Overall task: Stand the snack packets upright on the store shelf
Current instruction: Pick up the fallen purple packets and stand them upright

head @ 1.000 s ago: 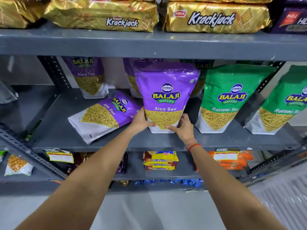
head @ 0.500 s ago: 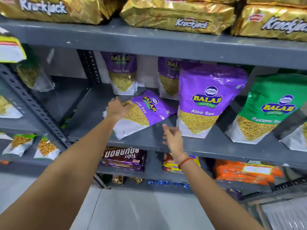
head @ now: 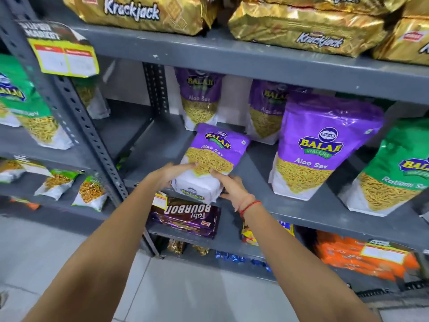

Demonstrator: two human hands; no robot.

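A purple Aloo Sev packet [head: 214,154] leans back on the grey middle shelf [head: 301,205], its white base lifted at the shelf's front edge. My left hand [head: 173,173] grips its lower left side and my right hand [head: 228,185] holds its lower right corner. To the right a larger purple Aloo Sev packet [head: 322,147] stands upright. Two more purple packets [head: 200,98] stand at the back of the shelf. A green Ratlami Sev packet [head: 394,173] stands at the far right.
Gold Krackjack packs [head: 306,26] fill the shelf above. Bourbon biscuits [head: 188,216] and orange packs [head: 362,256] lie on the shelf below. A perforated upright post [head: 76,112] with a yellow price tag [head: 65,59] divides off a left bay holding green packets [head: 30,112].
Both hands left the big upright purple packet and moved left. They now hold the smaller purple packet that lay flat, and its top is raised off the shelf.
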